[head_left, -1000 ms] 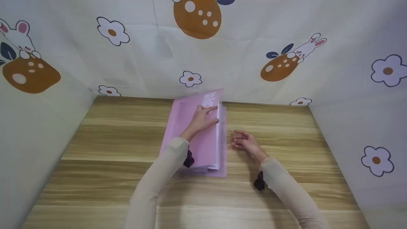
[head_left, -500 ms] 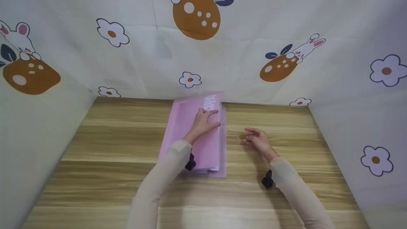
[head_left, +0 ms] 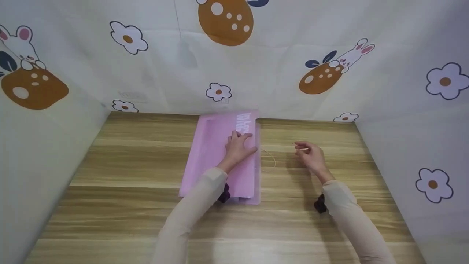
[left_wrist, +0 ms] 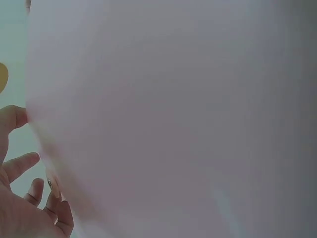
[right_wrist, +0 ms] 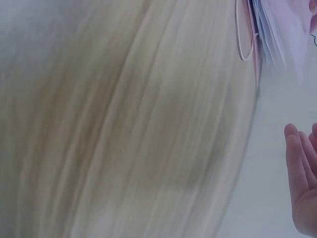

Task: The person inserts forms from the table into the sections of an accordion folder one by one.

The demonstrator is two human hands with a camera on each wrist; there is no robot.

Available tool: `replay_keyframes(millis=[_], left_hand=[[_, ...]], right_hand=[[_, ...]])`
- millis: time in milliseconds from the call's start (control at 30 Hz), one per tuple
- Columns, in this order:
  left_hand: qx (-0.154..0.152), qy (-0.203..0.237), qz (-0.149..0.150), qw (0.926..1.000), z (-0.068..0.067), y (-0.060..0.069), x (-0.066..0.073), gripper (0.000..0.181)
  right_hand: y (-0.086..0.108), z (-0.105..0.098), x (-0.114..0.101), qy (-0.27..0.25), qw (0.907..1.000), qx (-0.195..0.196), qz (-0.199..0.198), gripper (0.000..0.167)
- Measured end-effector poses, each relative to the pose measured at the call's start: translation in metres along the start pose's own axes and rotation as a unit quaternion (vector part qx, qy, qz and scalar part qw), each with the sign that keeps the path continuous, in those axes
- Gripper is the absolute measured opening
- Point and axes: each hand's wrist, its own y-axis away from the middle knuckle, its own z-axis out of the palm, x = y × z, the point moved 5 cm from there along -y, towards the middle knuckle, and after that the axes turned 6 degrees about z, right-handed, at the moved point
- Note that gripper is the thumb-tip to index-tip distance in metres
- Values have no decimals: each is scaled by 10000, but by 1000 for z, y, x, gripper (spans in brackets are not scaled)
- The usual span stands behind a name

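A pink folder (head_left: 209, 157) with white lettering lies on the wooden table, its cover slightly raised over white inner sheets. My left hand (head_left: 237, 148) rests on that cover near its right edge, fingers spread. In the left wrist view the pink cover (left_wrist: 163, 114) fills most of the picture, and fingertips of the left hand (left_wrist: 22, 198) touch its edge. A thin elastic cord (head_left: 274, 159) loops out from the folder's right side; the right wrist view shows this cord (right_wrist: 239, 49) too. To its right, my right hand (head_left: 311, 156) hovers, apart from the cord, fingers loosely bent around nothing.
The wood-grain table (head_left: 128, 212) extends to both sides and in front of the folder. A pale curtain (head_left: 165, 73) printed with rabbits and flowers stands behind it and along both sides, close to the folder's far edge.
My right hand has moved right, away from the folder, and the cord has come free of its fingers. The left hand has shifted slightly right and nearer, and the cover has come down lower.
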Motion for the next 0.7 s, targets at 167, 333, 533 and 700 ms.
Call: replay_keyframes(millis=[167, 333, 533, 700], left_hand=[[-194, 59, -11, 9998, 7, 5, -2, 55], [-624, -164, 93, 9979, 16, 12, -4, 58], [-825, -513, 336, 9947, 23, 16, -5, 57], [-1145, -597, 444, 9906, 31, 22, -10, 56]], right_hand=[[1, -13, -6, 455, 9974, 200, -523, 25], [0, -24, -8, 825, 9917, 419, -890, 23], [-1, -39, -7, 1128, 9874, 609, -927, 25], [2, -52, -9, 1477, 9802, 761, -1082, 26]])
